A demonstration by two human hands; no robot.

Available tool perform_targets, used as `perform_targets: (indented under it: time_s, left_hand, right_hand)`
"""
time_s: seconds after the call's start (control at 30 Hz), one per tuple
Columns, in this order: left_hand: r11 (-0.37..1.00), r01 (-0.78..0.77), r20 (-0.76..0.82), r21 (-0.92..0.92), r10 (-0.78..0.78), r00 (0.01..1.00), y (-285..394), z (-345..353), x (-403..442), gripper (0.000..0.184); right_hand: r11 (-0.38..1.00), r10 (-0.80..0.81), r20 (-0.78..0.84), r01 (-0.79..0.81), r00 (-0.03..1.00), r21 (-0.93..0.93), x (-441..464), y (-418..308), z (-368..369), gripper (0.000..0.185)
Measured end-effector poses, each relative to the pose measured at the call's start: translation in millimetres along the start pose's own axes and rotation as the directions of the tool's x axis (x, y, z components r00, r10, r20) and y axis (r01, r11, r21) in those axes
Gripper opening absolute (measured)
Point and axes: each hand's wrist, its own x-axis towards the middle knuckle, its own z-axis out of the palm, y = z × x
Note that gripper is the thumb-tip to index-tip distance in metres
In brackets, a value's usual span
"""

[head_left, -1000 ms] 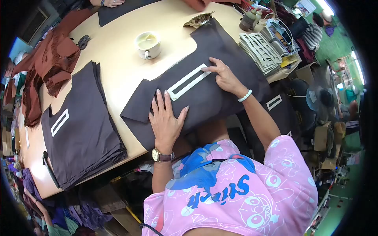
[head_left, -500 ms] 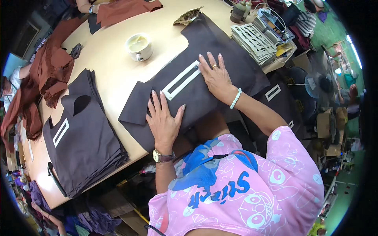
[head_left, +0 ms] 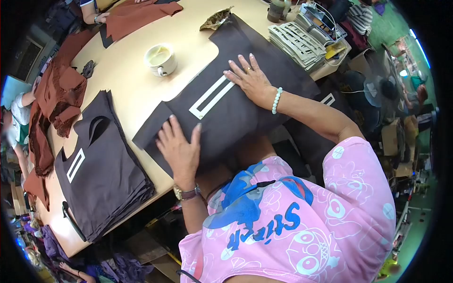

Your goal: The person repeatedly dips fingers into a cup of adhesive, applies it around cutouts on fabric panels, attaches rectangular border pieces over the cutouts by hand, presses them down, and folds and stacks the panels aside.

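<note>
A dark fabric piece [head_left: 264, 52] lies across the table edge in front of me, with a white rectangular frame [head_left: 200, 108] on it. My right hand [head_left: 252, 82] rests flat with fingers spread, its fingertips at the frame's upper right end. My left hand [head_left: 180, 150], fingers spread, is on the fabric's lower left part, apart from the frame and slightly blurred. To the left lies a stack of dark fabric pieces [head_left: 104, 174], the top one partly folded over, bearing another white frame [head_left: 76, 165].
A white cup [head_left: 160, 60] stands on the table [head_left: 137, 94]. Stacked white strips [head_left: 297, 45] and bottles are at the upper right. Rust-coloured cloth [head_left: 56, 89] lies at the left. A co-worker's hand [head_left: 101, 18] touches rust cloth [head_left: 137, 19] at the far side.
My right hand has gone from two fingers on the frame's end to lying flat there. My left hand has moved off the frame toward the lower left. Rust cloth has appeared at the far side.
</note>
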Motion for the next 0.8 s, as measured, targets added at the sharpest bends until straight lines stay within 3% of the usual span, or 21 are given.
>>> perform_targets:
  time_s: [0.2, 0.43, 0.63, 0.8]
  left_hand:
    - [0.975, 0.165, -0.086, 0.151, -0.154, 0.984, -47.5, -15.3, 2.8, 0.066]
    - [0.955, 0.252, -0.02, 0.158, -0.252, 0.967, -63.6, -26.2, -5.9, 0.066]
    - [0.979, 0.169, -0.14, 0.114, -0.152, 0.978, -51.9, -35.2, -14.5, 0.058]
    - [0.994, 0.099, -0.116, 0.043, -0.093, 0.989, -38.0, -21.4, -23.6, 0.055]
  right_hand:
    - [0.994, -0.047, -0.091, 0.056, 0.995, 0.098, -0.2, -19.2, -5.1, 0.058]
    - [0.987, -0.153, -0.093, 0.157, 0.984, 0.041, 1.1, -58.7, -29.2, 0.054]
    - [0.978, -0.18, -0.148, 0.193, 0.972, 0.082, 3.4, -84.1, -44.8, 0.052]
    - [0.97, -0.191, -0.165, 0.212, 0.968, 0.121, 3.3, -87.0, -44.9, 0.053]
